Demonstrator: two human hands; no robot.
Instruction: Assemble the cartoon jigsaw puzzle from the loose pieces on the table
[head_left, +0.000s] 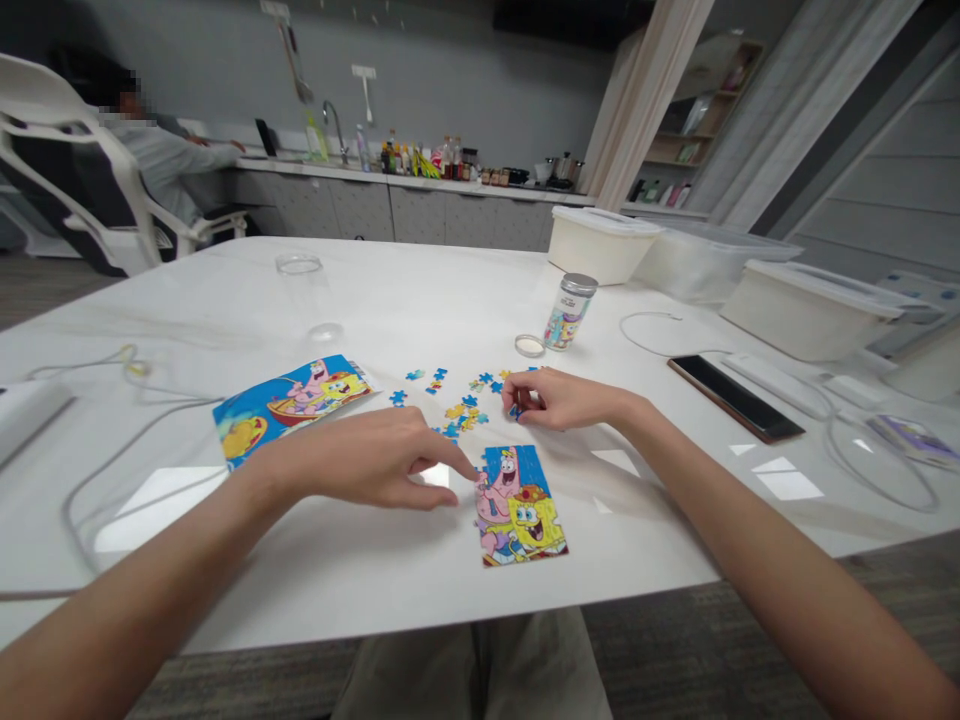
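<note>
A partly assembled jigsaw puzzle [523, 510] lies flat in front of me, showing a pink starfish and a yellow sponge character. The index finger of my left hand [394, 460] is stretched out to its left edge, thumb apart, with nothing held. Beyond the puzzle, my right hand [551, 398] has its fingers curled and pinched on a small blue puzzle piece [514, 411], mostly covered by the fingertips. Several loose puzzle pieces [455, 411] are scattered left of that hand. The printed reference picture [292, 400] lies behind my left forearm.
A picture-covered can [570, 312] stands beside a round lid [530, 346]. At the back left is a clear jar [306, 300]. A phone [735, 398], cables and white storage boxes [814, 310] occupy the right side. Another person [161, 160] sits beyond the table.
</note>
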